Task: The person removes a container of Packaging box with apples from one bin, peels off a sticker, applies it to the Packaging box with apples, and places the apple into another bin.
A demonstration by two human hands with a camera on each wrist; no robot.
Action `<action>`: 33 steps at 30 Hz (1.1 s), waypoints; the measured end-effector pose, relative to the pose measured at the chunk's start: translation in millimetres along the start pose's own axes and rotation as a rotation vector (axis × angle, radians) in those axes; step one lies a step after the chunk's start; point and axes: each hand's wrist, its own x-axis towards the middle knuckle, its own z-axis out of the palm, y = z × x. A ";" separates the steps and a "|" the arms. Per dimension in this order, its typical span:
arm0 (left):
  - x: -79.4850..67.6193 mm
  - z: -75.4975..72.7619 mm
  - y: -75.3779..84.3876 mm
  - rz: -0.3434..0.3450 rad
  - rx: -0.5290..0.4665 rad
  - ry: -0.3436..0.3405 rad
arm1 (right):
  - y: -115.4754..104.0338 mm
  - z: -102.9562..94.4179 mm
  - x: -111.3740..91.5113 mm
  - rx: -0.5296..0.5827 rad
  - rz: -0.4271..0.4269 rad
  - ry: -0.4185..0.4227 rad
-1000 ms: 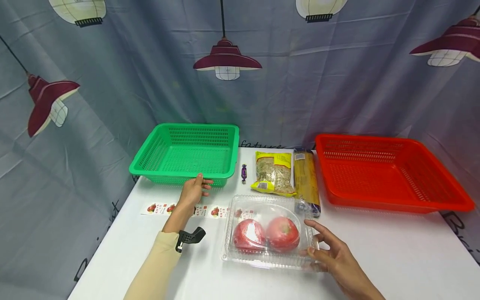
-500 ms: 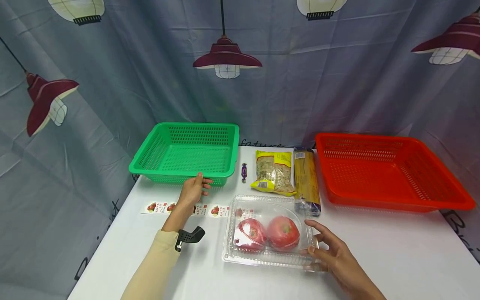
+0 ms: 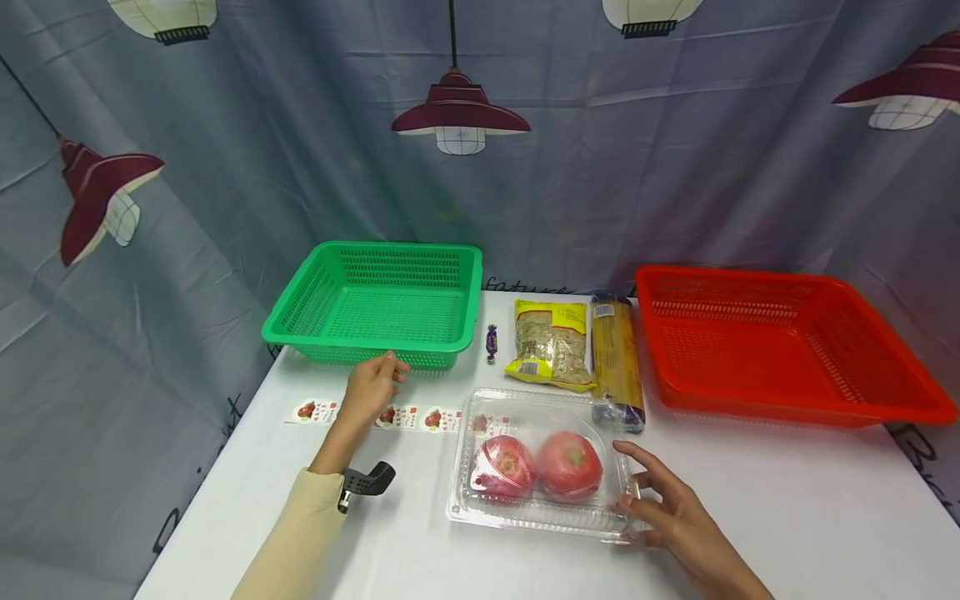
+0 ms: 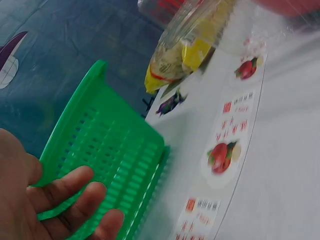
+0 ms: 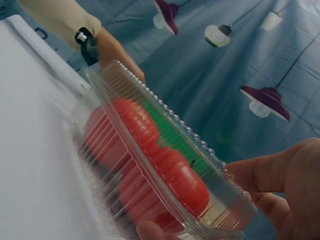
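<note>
A clear plastic clamshell box [image 3: 543, 521] lies on the white table, and two red round fruits [image 3: 568, 467] show through its lid. My right hand [image 3: 678, 521] grips the box's right edge, with fingers and thumb around that side in the right wrist view. My left hand [image 3: 369, 387] is beside the front wall of the green basket [image 3: 375, 342], its fingers loosely bent and holding nothing. Whether it touches the basket is hard to tell. Under that arm runs a strip of fruit-printed labels [image 3: 432, 419], whose right end shows through the box.
Behind the box are a purple-wrapped candy [image 3: 491, 343], a yellow bag of oats-like flakes [image 3: 551, 346] and a long yellow packet [image 3: 617, 358]. At the right stands a red basket [image 3: 780, 412]. A grey printed curtain [image 3: 562, 200] hangs behind the table.
My left hand has shifted slightly left and toward me along the green basket's front. My right hand keeps its grip on the box, which has barely moved.
</note>
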 end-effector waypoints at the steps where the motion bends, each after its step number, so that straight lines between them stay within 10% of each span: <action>1: -1.3 -3.8 -1.9 0.001 0.026 0.014 | -0.2 0.2 -0.1 -0.002 0.006 0.004; 13: -19.5 -54.3 -38.1 -0.184 0.373 0.256 | 1.2 -0.8 -0.6 0.012 -0.010 -0.009; 33: -26.1 -73.5 -73.8 -0.228 0.613 0.270 | 1.7 0.4 -1.7 0.015 -0.019 -0.008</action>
